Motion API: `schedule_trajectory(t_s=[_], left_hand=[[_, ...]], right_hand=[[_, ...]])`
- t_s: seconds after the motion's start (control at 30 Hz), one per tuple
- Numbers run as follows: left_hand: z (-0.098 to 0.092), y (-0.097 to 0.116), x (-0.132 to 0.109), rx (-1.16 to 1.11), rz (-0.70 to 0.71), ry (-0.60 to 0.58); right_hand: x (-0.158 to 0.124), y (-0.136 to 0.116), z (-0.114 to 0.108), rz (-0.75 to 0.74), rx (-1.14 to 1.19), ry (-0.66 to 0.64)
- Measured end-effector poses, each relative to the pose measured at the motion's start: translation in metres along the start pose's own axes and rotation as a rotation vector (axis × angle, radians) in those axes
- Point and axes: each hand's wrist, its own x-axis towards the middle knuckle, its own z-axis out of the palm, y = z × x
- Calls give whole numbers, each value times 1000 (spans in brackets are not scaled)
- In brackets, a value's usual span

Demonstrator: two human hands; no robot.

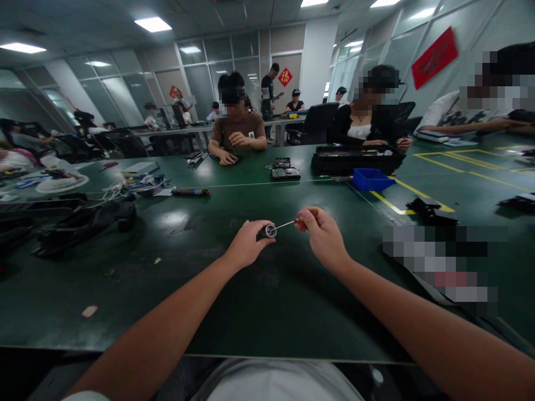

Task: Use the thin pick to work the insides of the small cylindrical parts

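Above the middle of the green table (pixel 234 301), my left hand (pixel 247 243) is closed around a small dark cylinder with a pale round rim (pixel 271 231). The open end of that cylinder faces me and to the right. My right hand (pixel 320 229) pinches the handle of a thin screwdriver (pixel 285 225), most of it hidden by the fingers. Its metal shaft points left, and the tip meets the cylinder's rim or goes inside it; I cannot tell which.
A blue bin (pixel 371 180) and a long black housing (pixel 357 160) stand at the back right. Black parts (pixel 86 223) lie on the left, near a pen-shaped tool (pixel 190 191). Green circuit boards (pixel 285 173) lie ahead. Across the table a person in a brown shirt (pixel 240 131) works.
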Motion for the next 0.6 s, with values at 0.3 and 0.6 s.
schedule_trajectory(t_s=[0.3, 0.6], left_hand=[[4, -10, 1, -58, 80, 31], [5, -12, 1, -98, 86, 50]], right_hand=[[0, -6, -2, -9, -111, 10], [-3, -16, -6, -73, -325, 30]])
